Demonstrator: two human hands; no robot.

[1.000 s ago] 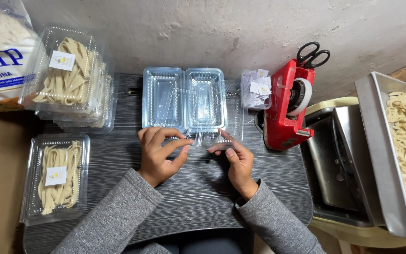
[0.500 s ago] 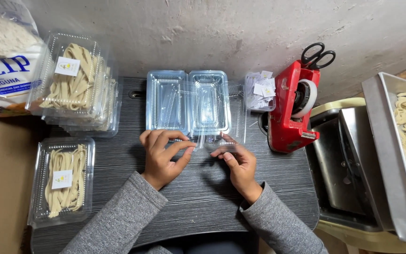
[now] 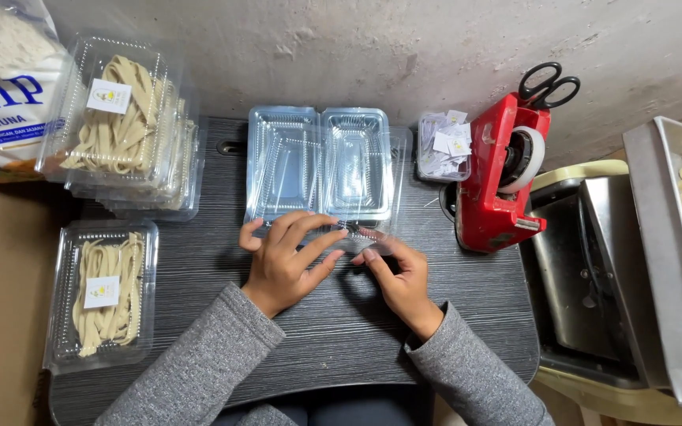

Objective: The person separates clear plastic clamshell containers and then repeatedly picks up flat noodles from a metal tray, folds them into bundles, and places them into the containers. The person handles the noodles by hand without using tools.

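Observation:
An empty clear plastic clamshell container (image 3: 321,162) lies open on the dark striped table (image 3: 341,339), near the wall. My left hand (image 3: 286,264) rests on its near rim, fingers stretched to the right. My right hand (image 3: 400,280) pinches the same near rim from the right, fingertips almost touching the left hand's. Both arms wear grey sleeves. What exactly sits between the fingertips is too clear and small to make out.
Closed containers of pale noodles are stacked at the back left (image 3: 124,118), and one lies at the front left (image 3: 104,292). A small tub of paper labels (image 3: 445,146) stands beside a red tape dispenser (image 3: 503,177) with black scissors (image 3: 548,83). Metal trays (image 3: 657,260) hold noodles on the right.
My two hands have drawn closer together along the container's near rim. The view has shifted slightly; nothing else moved.

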